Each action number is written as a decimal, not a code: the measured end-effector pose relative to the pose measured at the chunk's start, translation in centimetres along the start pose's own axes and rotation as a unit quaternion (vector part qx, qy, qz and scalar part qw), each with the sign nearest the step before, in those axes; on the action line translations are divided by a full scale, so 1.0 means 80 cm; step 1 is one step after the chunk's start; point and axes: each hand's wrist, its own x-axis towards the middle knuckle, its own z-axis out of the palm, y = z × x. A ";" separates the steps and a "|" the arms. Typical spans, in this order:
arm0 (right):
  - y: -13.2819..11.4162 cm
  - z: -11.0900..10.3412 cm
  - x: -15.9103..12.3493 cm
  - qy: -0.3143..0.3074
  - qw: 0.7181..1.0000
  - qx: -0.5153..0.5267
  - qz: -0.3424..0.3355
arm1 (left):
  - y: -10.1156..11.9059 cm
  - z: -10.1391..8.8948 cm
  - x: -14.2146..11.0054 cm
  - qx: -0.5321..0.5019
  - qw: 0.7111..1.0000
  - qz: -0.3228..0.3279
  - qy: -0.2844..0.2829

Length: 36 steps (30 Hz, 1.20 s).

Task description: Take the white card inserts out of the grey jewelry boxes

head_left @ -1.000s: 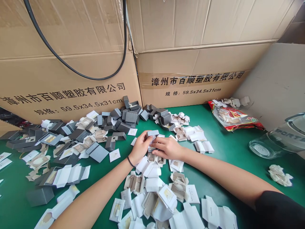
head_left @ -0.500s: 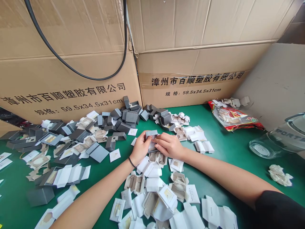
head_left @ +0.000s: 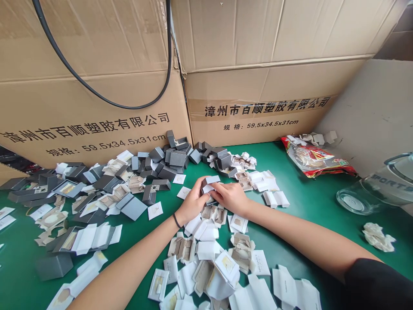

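Both my hands meet at the middle of the green table (head_left: pixel 309 202) around one small grey box (head_left: pixel 209 183) with a white insert showing in it. My left hand (head_left: pixel 192 201) wraps its fingers round the box from the left and below. My right hand (head_left: pixel 230 196) pinches it from the right, fingers pressed on the insert. A black band sits on my left wrist. Under and in front of the hands lie several loose white and beige card inserts (head_left: pixel 206 241).
A heap of small grey boxes (head_left: pixel 171 159) lies behind the hands, more grey lids and inserts (head_left: pixel 90 189) at left. Two large cardboard cartons (head_left: pixel 258 116) stand along the back. A snack bag (head_left: pixel 318 160), a clear jug (head_left: pixel 377 189) and crumpled paper (head_left: pixel 378 237) sit at right.
The hands have shifted slightly up and closed tighter round the box; it has tilted, and the right fingers now press on its white insert.
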 end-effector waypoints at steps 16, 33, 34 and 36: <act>-0.001 -0.002 0.000 0.043 0.996 -0.049 -0.062 | -0.007 0.000 0.001 0.015 1.000 -0.011 0.023; -0.003 -0.006 0.001 -0.011 0.989 -0.146 -0.026 | -0.017 0.004 0.001 0.103 0.985 -0.016 0.141; -0.001 -0.004 0.001 -0.010 0.989 -0.144 -0.016 | -0.017 0.003 0.001 0.110 0.984 -0.018 0.136; 0.001 0.000 0.000 -0.005 0.991 -0.136 0.001 | -0.015 0.003 0.000 0.121 0.984 -0.023 0.130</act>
